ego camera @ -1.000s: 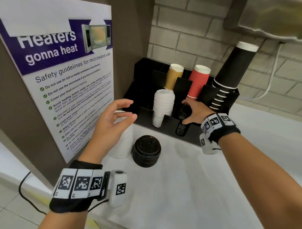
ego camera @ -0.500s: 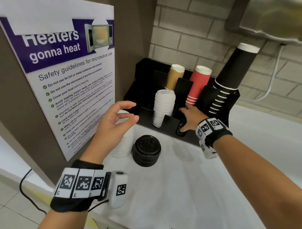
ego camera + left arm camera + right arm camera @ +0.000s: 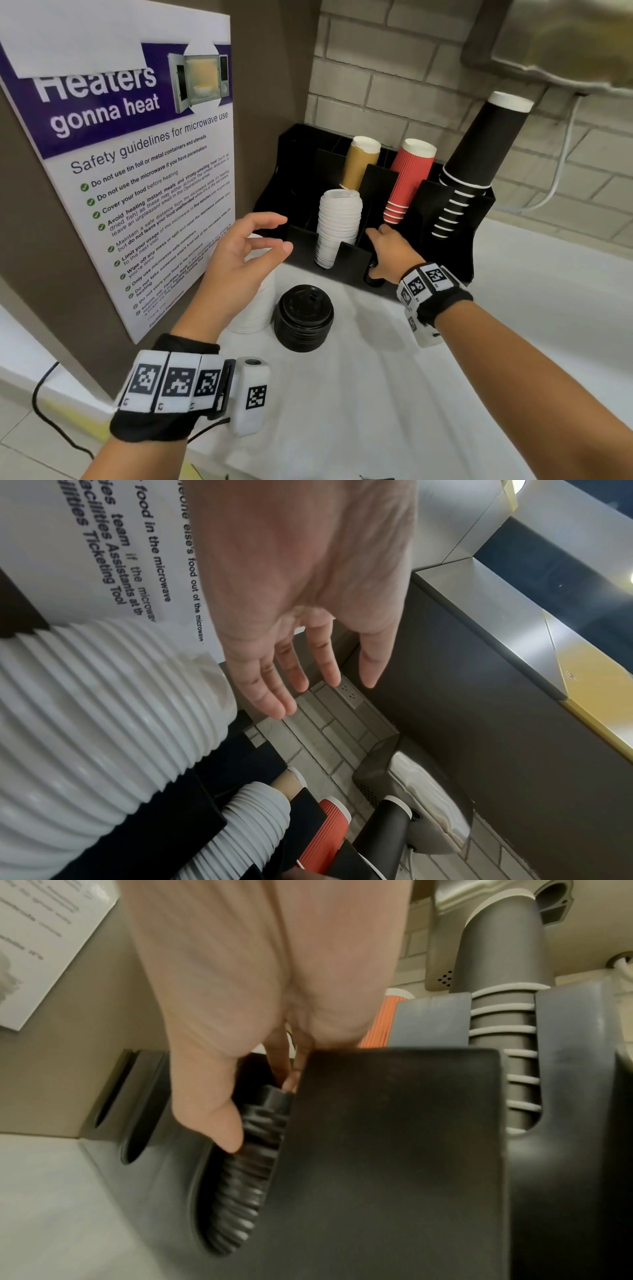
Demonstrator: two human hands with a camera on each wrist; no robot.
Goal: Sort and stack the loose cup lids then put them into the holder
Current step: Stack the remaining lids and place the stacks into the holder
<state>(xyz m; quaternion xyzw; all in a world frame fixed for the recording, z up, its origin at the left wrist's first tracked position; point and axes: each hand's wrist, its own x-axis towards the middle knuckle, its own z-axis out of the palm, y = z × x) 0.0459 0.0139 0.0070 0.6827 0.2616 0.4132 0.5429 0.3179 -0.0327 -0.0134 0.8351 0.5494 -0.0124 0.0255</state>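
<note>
A black holder stands against the brick wall, with a tall white lid stack in one front slot. My right hand reaches into the slot beside it. In the right wrist view its thumb and fingers grip a black lid stack that sits low in that slot of the holder. On the counter stand another black lid stack and a white lid stack. My left hand hovers open above that white stack, fingers spread and holding nothing.
Brown cups, red cups and black cups fill the holder's rear slots. A microwave safety poster covers the panel at left. A metal dispenser hangs over the right. The white counter stretches toward me.
My right hand has sunk lower into the holder's slot with the black lid stack. The left hand has stayed almost still above the white stack.
</note>
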